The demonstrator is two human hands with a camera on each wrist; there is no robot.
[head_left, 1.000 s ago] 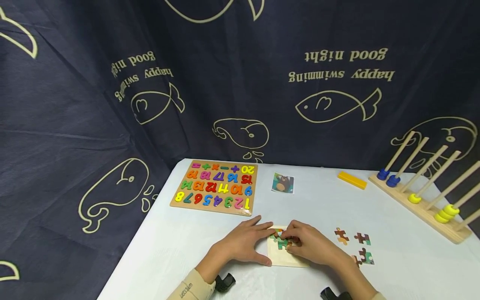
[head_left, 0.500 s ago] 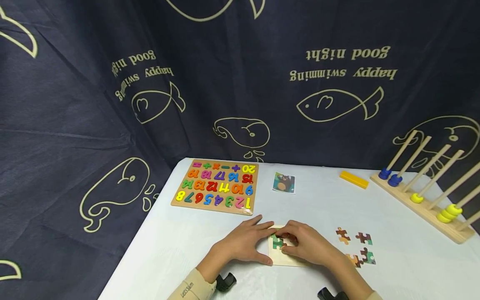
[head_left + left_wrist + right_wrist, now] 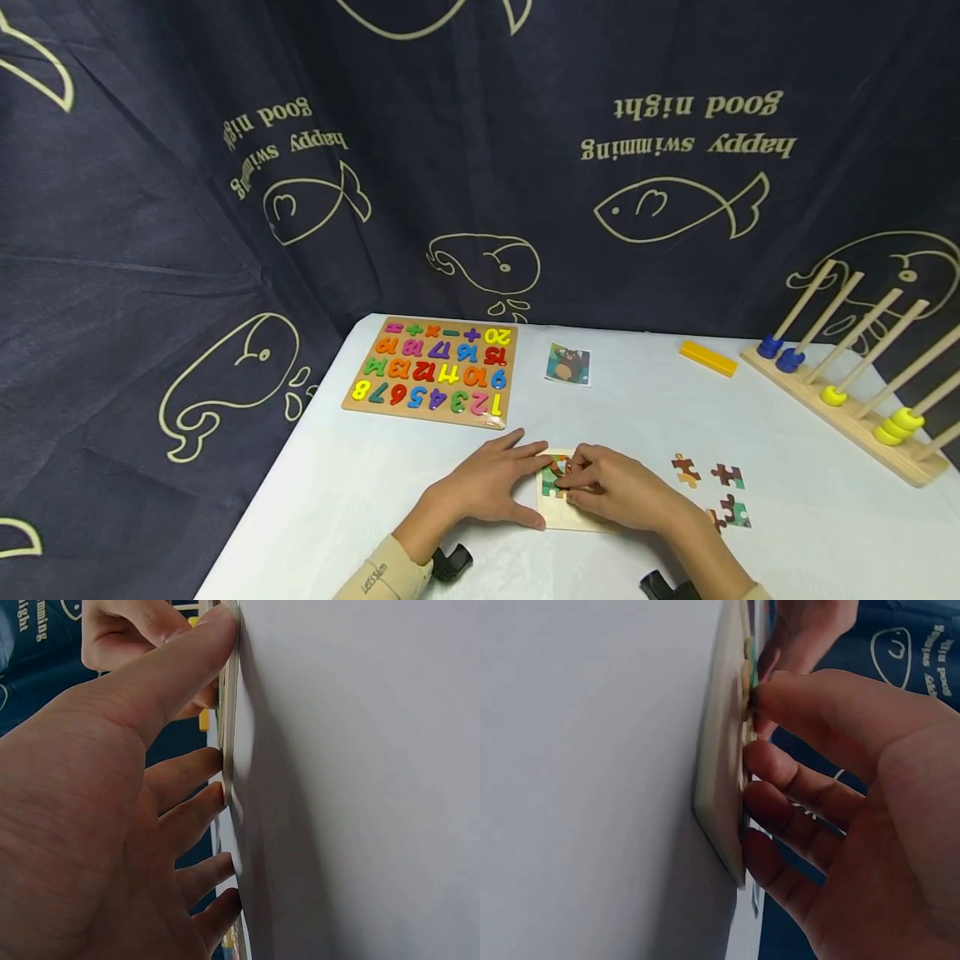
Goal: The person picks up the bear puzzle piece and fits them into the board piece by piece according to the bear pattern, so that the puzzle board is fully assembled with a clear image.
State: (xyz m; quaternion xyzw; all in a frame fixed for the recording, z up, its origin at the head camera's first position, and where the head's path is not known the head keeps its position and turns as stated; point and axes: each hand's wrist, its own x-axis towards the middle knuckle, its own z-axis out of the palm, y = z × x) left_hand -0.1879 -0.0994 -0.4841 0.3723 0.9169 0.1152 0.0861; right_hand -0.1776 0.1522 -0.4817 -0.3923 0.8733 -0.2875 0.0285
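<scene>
A small wooden puzzle tray [image 3: 577, 520] lies flat on the white table, with green and brown jigsaw pieces [image 3: 553, 482] in its upper left part. My left hand [image 3: 489, 485] rests at its left side, fingers spread, thumb and fingertips against the edge; the left wrist view shows the thumb on the tray's rim [image 3: 231, 727]. Over the tray, my right hand [image 3: 626, 493] pinches a jigsaw piece, mostly hidden by the fingers. In the right wrist view its fingertips [image 3: 761, 799] are bent down onto the tray.
Several loose jigsaw pieces [image 3: 726, 476] lie right of the tray. Behind it is a bear picture card [image 3: 567, 366]. A number board [image 3: 431, 372] stands back left, a yellow block [image 3: 708, 359] and a bead-peg rack [image 3: 847, 414] back right. A dark curtain [image 3: 480, 167] hangs behind.
The green jigsaw pieces have shifted left to the tray's left border under my right fingers. My right hand has made small moves over the tray; my left hand has stayed in place.
</scene>
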